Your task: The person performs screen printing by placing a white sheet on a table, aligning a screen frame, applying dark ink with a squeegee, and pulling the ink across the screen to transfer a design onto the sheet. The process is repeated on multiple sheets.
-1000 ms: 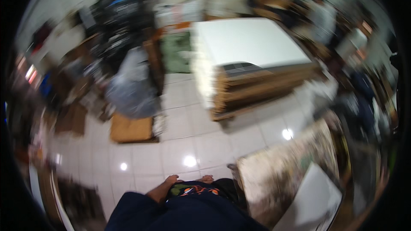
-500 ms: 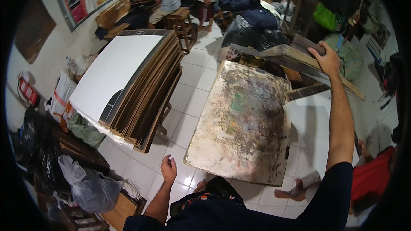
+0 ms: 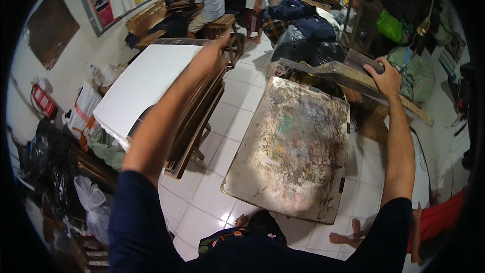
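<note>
Hands work at opposite ends of the scene: the right hand [image 3: 385, 75] is curled over the top edge of a wooden frame [image 3: 348, 77], fingers wrapped round it and gripping, which seems to hold that frame tilted up at the far end of the paint-stained table [image 3: 295, 146]. The frame sits just beyond the table's far edge, leaning over clutter on the floor. The left hand [image 3: 221, 40] stretches out toward the far corner of a stack of boards topped by a white sheet [image 3: 141, 83]; whether its fingers are spread or closed cannot be told, as the forearm hides them. The stack rests on a low wooden stand, its right edge near the table's left edge, with a strip of white tile floor [image 3: 237, 106] between them. Black bags [image 3: 48, 162] crowd the left wall, bundles and a green bag the far right, so open room is mostly that tiled strip
</note>
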Demonstrator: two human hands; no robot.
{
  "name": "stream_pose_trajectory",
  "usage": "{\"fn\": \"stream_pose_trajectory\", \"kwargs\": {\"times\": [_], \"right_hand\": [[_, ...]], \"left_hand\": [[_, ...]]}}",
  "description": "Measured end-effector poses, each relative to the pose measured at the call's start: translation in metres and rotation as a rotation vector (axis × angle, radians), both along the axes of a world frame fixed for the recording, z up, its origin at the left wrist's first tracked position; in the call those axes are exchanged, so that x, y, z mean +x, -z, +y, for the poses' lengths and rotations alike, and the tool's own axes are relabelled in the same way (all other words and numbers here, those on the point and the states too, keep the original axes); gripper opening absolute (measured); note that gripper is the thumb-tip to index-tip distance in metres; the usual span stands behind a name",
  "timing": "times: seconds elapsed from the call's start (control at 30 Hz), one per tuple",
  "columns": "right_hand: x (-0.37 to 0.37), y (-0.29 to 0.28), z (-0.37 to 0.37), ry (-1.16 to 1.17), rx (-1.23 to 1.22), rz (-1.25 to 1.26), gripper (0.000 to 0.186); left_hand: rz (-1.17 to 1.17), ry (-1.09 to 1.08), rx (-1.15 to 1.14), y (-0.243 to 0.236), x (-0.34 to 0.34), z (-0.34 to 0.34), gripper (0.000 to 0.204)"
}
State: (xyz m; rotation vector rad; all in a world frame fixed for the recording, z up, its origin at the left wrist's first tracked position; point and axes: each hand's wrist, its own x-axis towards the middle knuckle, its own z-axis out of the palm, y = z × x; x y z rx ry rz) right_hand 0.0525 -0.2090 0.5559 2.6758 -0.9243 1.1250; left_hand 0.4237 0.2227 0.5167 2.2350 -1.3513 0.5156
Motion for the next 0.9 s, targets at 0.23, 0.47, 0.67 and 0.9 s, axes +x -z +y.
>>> {"fn": "stream_pose_trajectory", "kwargs": {"times": [0.23, 0.47, 0.67, 0.9], "right_hand": [[0.000, 0.004, 0.003, -0.013, -0.018, 0.001, 0.058], [0.000, 0.009, -0.006, -0.006, 0.012, 0.025, 0.056], [0.008, 0.011, -0.032, 0.003, 0.067, 0.049, 0.055], [0.023, 0.000, -0.059, -0.102, 0.059, -0.029, 0.059]], "left_hand": [[0.143, 0.141, -0.227, -0.253, -0.017, -0.040, 0.064], [-0.507, -0.174, -0.017, -0.088, 0.009, 0.073, 0.028], [0.231, -0.768, 0.442, 0.134, 0.018, 0.307, 0.028], [-0.075, -0.725, 0.222, 0.216, -0.002, 0.378, 0.035]]}}
